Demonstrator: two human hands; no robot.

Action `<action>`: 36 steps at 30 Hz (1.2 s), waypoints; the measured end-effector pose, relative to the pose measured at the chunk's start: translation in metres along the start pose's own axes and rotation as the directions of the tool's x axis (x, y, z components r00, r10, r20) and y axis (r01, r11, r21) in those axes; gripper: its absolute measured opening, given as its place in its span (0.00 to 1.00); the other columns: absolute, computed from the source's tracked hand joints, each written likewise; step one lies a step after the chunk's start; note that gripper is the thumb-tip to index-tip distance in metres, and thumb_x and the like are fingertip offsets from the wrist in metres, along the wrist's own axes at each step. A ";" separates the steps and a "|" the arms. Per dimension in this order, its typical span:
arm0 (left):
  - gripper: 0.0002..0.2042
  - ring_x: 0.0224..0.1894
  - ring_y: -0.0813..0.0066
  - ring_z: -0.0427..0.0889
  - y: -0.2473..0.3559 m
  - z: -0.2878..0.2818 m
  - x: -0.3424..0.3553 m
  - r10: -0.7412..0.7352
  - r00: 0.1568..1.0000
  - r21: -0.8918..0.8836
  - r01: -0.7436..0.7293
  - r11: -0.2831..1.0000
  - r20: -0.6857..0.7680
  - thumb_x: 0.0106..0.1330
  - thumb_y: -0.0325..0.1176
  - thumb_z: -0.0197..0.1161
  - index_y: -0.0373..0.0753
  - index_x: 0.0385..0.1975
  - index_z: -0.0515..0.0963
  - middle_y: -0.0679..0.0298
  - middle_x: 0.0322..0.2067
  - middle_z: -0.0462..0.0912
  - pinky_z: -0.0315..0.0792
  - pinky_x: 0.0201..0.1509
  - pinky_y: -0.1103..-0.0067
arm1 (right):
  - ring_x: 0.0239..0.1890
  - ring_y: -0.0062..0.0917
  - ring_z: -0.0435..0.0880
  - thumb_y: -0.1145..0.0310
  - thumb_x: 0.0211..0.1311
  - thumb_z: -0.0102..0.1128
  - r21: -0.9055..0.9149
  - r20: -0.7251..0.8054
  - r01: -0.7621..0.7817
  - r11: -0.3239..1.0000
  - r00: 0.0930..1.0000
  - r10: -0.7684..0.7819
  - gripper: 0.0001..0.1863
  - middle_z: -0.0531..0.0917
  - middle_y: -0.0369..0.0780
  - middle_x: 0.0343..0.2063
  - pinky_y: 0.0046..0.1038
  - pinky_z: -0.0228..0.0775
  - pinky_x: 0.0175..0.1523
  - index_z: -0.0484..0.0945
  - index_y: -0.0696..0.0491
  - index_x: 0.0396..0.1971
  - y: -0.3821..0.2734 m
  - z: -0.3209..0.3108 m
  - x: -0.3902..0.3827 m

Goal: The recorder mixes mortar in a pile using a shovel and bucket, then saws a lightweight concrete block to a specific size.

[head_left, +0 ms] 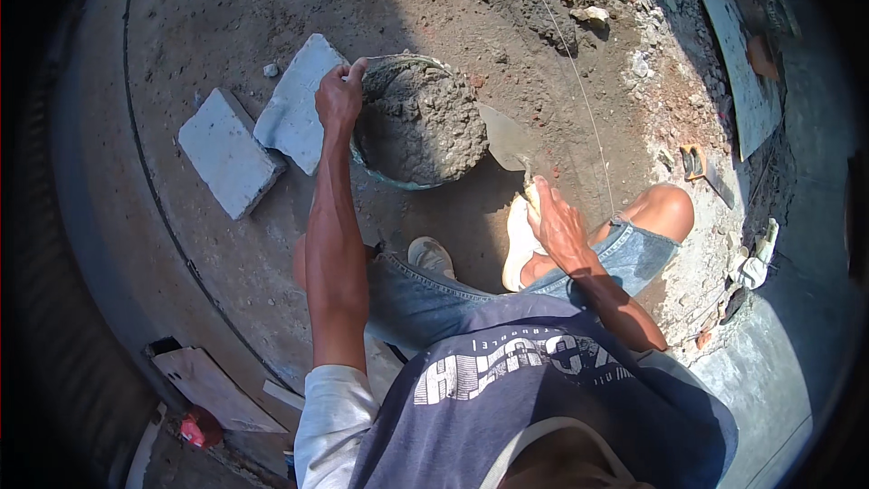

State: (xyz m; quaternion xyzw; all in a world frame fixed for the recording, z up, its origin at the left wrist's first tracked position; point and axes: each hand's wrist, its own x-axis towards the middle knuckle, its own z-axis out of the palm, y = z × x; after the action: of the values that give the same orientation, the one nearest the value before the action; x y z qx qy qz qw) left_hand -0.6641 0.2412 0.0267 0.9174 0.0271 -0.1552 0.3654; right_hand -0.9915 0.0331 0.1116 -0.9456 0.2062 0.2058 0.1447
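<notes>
My left hand (339, 95) grips the rim of a round bucket (380, 172) full of lumpy grey wet mortar (418, 118). My right hand (557, 226) is closed round the handle of a trowel, whose flat metal blade (504, 136) is beside the bucket's right side. Two white blocks lie on the dirt to the left: one (294, 95) close beside the bucket and my left hand, the other (226, 149) farther left.
Rubble (588, 14) runs along the right, with a handsaw (693, 163) and a leaning pale board (733, 72). A thin string (593, 118) crosses the dirt. My shoes (430, 258) are below the bucket. Boards (204, 380) and a red object (201, 426) lie at lower left.
</notes>
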 end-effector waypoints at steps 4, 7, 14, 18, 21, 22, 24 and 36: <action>0.22 0.34 0.51 0.81 -0.002 0.002 0.008 0.064 0.995 0.016 -0.065 0.998 0.081 0.61 0.55 0.61 0.38 0.31 0.82 0.52 0.30 0.84 0.72 0.43 0.63 | 0.36 0.55 0.80 0.62 0.59 0.59 0.038 -0.072 0.015 0.999 0.997 -0.012 0.29 0.79 0.55 0.37 0.51 0.73 0.39 0.61 0.52 0.59 -0.003 0.012 -0.011; 0.20 0.34 0.56 0.80 -0.028 0.022 0.024 0.522 0.776 0.253 -0.457 0.852 -0.354 0.61 0.52 0.62 0.37 0.31 0.82 0.53 0.32 0.83 0.71 0.44 0.67 | 0.36 0.55 0.79 0.64 0.60 0.57 0.283 0.036 0.053 0.958 0.997 -0.066 0.27 0.80 0.56 0.35 0.49 0.71 0.40 0.62 0.55 0.57 -0.043 0.029 0.027; 0.18 0.35 0.69 0.79 -0.029 0.012 0.011 0.053 0.990 -0.245 -0.019 0.969 0.134 0.63 0.48 0.60 0.37 0.36 0.80 0.58 0.31 0.83 0.70 0.42 0.74 | 0.22 0.31 0.81 0.62 0.60 0.59 0.783 0.296 -0.202 0.589 0.953 -0.067 0.27 0.81 0.48 0.29 0.36 0.72 0.27 0.64 0.53 0.57 -0.064 0.050 0.059; 0.17 0.34 0.71 0.78 -0.042 0.010 0.042 0.039 0.978 -0.195 0.002 0.981 0.203 0.63 0.47 0.61 0.37 0.37 0.79 0.60 0.30 0.82 0.70 0.40 0.74 | 0.17 0.19 0.73 0.61 0.60 0.62 0.861 0.208 -0.153 0.486 0.976 -0.062 0.29 0.77 0.39 0.26 0.25 0.66 0.20 0.63 0.50 0.60 -0.054 0.050 0.026; 0.16 0.27 0.75 0.75 -0.036 0.020 0.042 0.051 0.948 -0.263 0.035 0.964 0.315 0.64 0.47 0.61 0.38 0.35 0.78 0.64 0.24 0.78 0.68 0.30 0.76 | 0.19 0.16 0.72 0.60 0.60 0.62 0.916 0.177 -0.152 0.371 0.984 -0.035 0.30 0.75 0.35 0.26 0.23 0.66 0.22 0.63 0.52 0.61 -0.043 0.019 0.005; 0.16 0.22 0.78 0.72 -0.035 0.017 0.041 0.026 0.934 -0.292 0.085 0.953 0.356 0.64 0.47 0.61 0.39 0.34 0.78 0.66 0.21 0.75 0.66 0.24 0.77 | 0.20 0.15 0.72 0.60 0.61 0.62 0.945 0.160 -0.139 0.297 0.986 -0.046 0.31 0.74 0.34 0.26 0.22 0.66 0.23 0.63 0.52 0.61 -0.039 0.006 0.000; 0.16 0.18 0.80 0.68 -0.045 0.014 0.045 0.011 0.933 -0.289 0.100 0.952 0.360 0.65 0.48 0.61 0.39 0.32 0.77 0.68 0.19 0.72 0.61 0.20 0.78 | 0.22 0.14 0.73 0.60 0.62 0.62 0.975 0.116 -0.105 0.198 0.992 -0.049 0.31 0.75 0.34 0.29 0.20 0.67 0.25 0.62 0.55 0.62 -0.025 -0.025 -0.010; 0.24 0.21 0.77 0.67 -0.055 0.040 0.049 -0.059 0.952 -0.192 0.121 0.974 0.301 0.63 0.54 0.61 0.34 0.27 0.75 0.66 0.21 0.71 0.63 0.23 0.75 | 0.40 0.44 0.82 0.68 0.57 0.63 0.216 -0.543 -0.301 0.929 0.754 0.371 0.31 0.80 0.46 0.40 0.43 0.74 0.43 0.63 0.47 0.61 0.139 -0.052 0.079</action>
State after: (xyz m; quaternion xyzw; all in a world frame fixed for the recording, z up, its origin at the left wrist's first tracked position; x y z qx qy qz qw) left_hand -0.6369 0.2511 -0.0527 0.8386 0.0307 -0.3024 0.4520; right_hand -0.9707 -0.1329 0.0956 -0.9004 0.4183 -0.0786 0.0906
